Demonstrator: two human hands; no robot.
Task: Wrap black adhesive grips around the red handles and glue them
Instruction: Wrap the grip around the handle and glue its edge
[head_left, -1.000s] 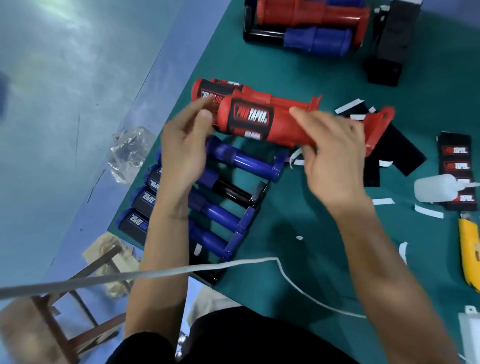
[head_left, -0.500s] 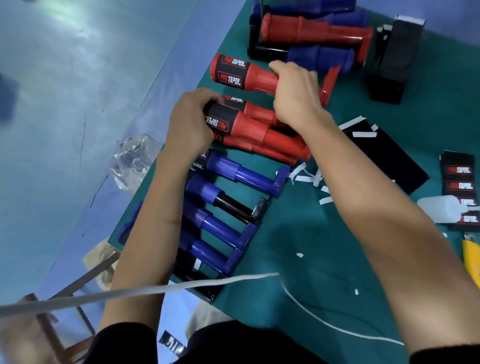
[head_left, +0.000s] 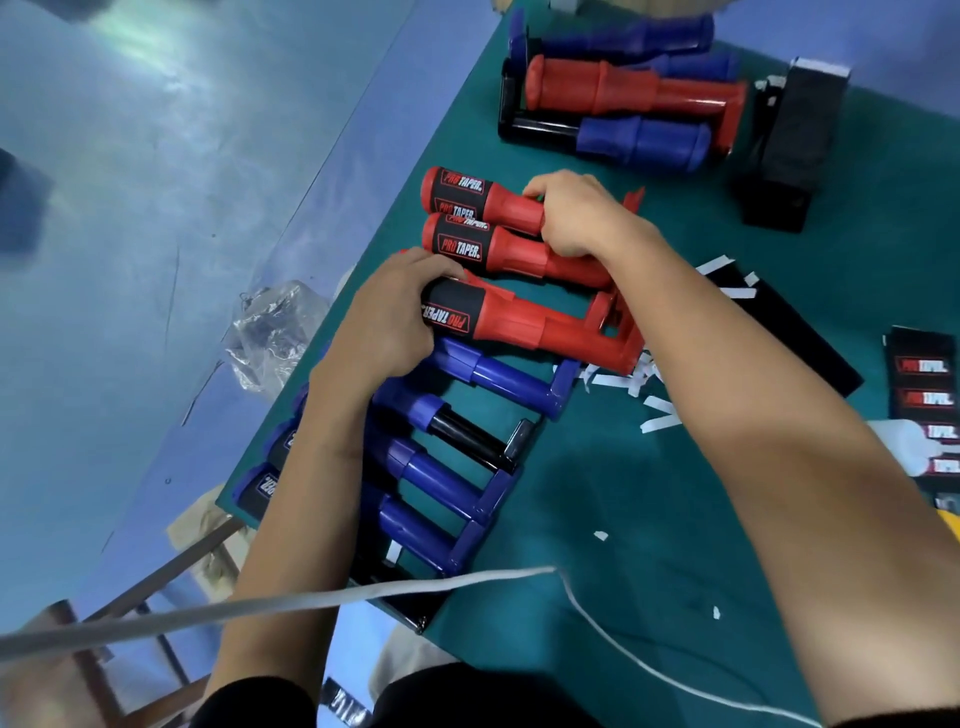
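So that handle (head_left: 524, 327) is down on the desk (head_left: 623, 493) now beside two wrapped neighbours (head_left: 504, 249), looks done. The left hand (head_left: 387, 322) grips its black grip (head_left: 449, 317), the right hand (head_left: 571, 218) clutches the neighbours.

light: bright, bluish | floor (head_left: 156, 130) glare | edges: warped, blurred

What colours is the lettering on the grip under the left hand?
Red PRO and white TAPER on the black grip, seen in the head view.
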